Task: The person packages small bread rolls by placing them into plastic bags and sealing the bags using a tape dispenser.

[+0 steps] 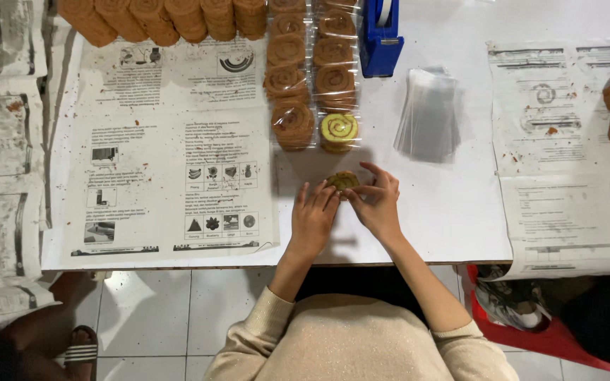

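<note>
At the near edge of the white table (432,212), both hands meet over one greenish-yellow swirl cake slice (342,180). Left hand (313,219) lies fingers flat against it, right hand (375,201) pinches its edge with thumb and fingers, so both grips are grasping the slice. Just beyond: two rows of wrapped slices (311,77), stack of clear bags (428,116) to the right, blue tape dispenser (380,39) farther back, newspaper (171,141) on the left

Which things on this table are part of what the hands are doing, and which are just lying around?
In use: left hand, right hand, roll slice, clear bags, wrapped slices, tape dispenser.
Lying about: newspaper, sandal, red cloth.
</note>
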